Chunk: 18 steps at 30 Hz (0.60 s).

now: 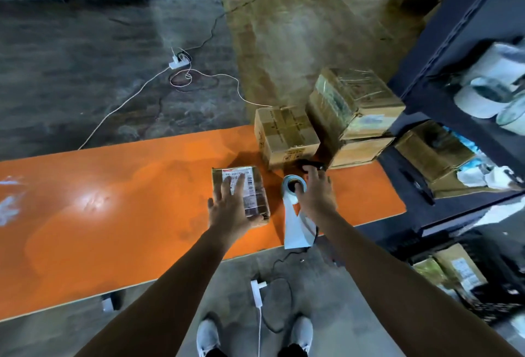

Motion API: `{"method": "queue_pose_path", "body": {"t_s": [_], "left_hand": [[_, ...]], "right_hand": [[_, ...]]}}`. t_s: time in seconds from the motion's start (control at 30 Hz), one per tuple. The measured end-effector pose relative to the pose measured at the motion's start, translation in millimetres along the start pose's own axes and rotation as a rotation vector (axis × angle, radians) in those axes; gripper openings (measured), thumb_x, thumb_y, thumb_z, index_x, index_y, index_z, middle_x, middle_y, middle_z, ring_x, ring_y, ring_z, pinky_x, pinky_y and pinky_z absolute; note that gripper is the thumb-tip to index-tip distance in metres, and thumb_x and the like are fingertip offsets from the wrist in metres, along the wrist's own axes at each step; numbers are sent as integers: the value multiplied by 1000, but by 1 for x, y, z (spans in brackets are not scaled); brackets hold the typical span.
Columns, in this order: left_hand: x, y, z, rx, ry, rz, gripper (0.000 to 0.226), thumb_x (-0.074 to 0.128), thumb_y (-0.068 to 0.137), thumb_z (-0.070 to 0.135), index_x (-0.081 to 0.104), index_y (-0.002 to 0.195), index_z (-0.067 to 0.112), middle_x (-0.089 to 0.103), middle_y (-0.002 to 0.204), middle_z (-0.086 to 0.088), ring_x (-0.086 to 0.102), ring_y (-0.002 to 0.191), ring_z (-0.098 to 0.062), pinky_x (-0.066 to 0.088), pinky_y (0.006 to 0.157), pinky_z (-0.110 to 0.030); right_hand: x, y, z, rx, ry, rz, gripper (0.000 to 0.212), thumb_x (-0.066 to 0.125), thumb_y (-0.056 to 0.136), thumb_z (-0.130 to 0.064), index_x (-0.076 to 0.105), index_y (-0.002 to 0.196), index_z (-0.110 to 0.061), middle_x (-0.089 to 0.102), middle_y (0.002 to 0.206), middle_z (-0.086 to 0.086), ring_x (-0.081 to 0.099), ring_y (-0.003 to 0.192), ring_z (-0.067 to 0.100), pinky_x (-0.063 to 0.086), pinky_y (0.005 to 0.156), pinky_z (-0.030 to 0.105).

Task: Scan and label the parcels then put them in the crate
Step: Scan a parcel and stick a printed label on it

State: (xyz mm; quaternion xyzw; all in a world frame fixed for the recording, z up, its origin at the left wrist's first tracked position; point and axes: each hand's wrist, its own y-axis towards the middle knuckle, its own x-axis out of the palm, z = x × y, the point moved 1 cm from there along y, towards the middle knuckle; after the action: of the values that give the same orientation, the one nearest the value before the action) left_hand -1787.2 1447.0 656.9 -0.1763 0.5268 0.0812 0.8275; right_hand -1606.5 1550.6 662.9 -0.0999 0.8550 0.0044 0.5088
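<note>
An orange table [113, 214] spans the view. On the floor beyond its far edge lies a white power strip [179, 63] with cables looping off it. Toward the table's right half, the left hand [231, 204] lies flat with its fingers straight and slightly spread, pressing on top of a small taped parcel [257, 196]. The parcel sits on the tabletop and has a white barcode label on its upper face.

Just right of the parcel stands a label roll [294, 184], its loose white strip trailing over the table's near edge. The right hand [316, 194] is beside it, with the thumb in the roll's core. Its fingers stretch out towards a black scanner [311, 164], though whether they touch it I cannot tell.

Behind the scanner, on the table's far right corner, stand stacked cardboard boxes [287, 135]. Past the table's right end rises a dark shelf rack [454, 52]. Low beside it sits a dark crate [494, 297] with boxes in it.
</note>
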Motion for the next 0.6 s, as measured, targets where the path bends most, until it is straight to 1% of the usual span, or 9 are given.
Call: {"method": "queue_pose_path", "body": {"t_s": [0.03, 0.1, 0.17, 0.23, 0.33, 0.43, 0.5, 0.57, 0.6], "left_hand": [[2, 2, 3, -21, -6, -9, 107, 73, 73, 59, 10, 154, 27, 11, 158, -7, 9, 146, -31, 26, 113, -51], [6, 3, 8, -62, -27, -3, 104, 74, 74, 55, 13, 153, 25, 11, 158, -7, 7, 146, -31, 26, 114, -51], [11, 4, 11, -77, -52, 30, 103, 75, 74, 54, 16, 153, 23, 12, 158, -8, 7, 146, -30, 26, 115, -51], [14, 4, 15, -73, -76, 35, 106, 76, 71, 58, 19, 152, 23, 12, 159, -9, 7, 147, -30, 26, 116, -50], [18, 3, 21, -70, -85, 5, 111, 75, 66, 66, 19, 152, 24, 9, 159, -8, 4, 147, -30, 28, 115, -50], [19, 1, 25, -57, -47, -9, 106, 71, 70, 66, 19, 152, 27, 7, 159, -7, 1, 148, -30, 30, 113, -50], [17, -2, 27, -56, -15, -12, 102, 69, 72, 67, 19, 152, 28, 6, 160, -6, 1, 148, -30, 28, 113, -50], [15, -6, 28, -45, 37, -18, 96, 67, 76, 66, 20, 151, 28, 6, 160, -5, 1, 149, -30, 24, 115, -50], [14, -9, 27, -35, 63, -15, 92, 67, 78, 63, 22, 150, 27, 6, 161, -5, 1, 149, -29, 24, 116, -51]], "right_hand": [[-3, 5, 10, 57, -29, -5, 50, 57, 95, -28, 40, 141, -17, 46, 138, 14, 40, 127, 34, 39, 101, 46], [-4, 14, 28, 178, -30, -80, 56, 58, 95, -30, 35, 144, -14, 42, 140, 16, 37, 130, 35, 38, 103, 48], [1, 22, 39, 260, 50, -182, 59, 58, 95, -30, 33, 143, -8, 43, 137, 20, 41, 128, 38, 39, 102, 48], [8, 28, 45, 301, 148, -256, 55, 60, 95, -24, 34, 139, -4, 48, 132, 22, 48, 123, 40, 44, 97, 47], [12, 36, 52, 306, 236, -293, 46, 61, 92, -13, 40, 131, -3, 58, 117, 20, 57, 111, 39, 48, 84, 43], [5, 38, 55, 301, 224, -349, 49, 64, 85, -5, 41, 128, -2, 57, 109, 18, 59, 104, 38, 49, 78, 42], [-3, 34, 54, 283, 189, -373, 44, 64, 85, -6, 44, 124, -3, 55, 101, 14, 57, 90, 31, 45, 66, 35], [-13, 29, 51, 247, 159, -369, 33, 62, 83, -7, 47, 113, -4, 50, 85, 7, 52, 73, 24, 37, 55, 29], [-19, 27, 46, 231, 157, -354, 29, 61, 83, -8, 46, 108, -7, 48, 81, 4, 51, 68, 22, 36, 51, 28]]}}
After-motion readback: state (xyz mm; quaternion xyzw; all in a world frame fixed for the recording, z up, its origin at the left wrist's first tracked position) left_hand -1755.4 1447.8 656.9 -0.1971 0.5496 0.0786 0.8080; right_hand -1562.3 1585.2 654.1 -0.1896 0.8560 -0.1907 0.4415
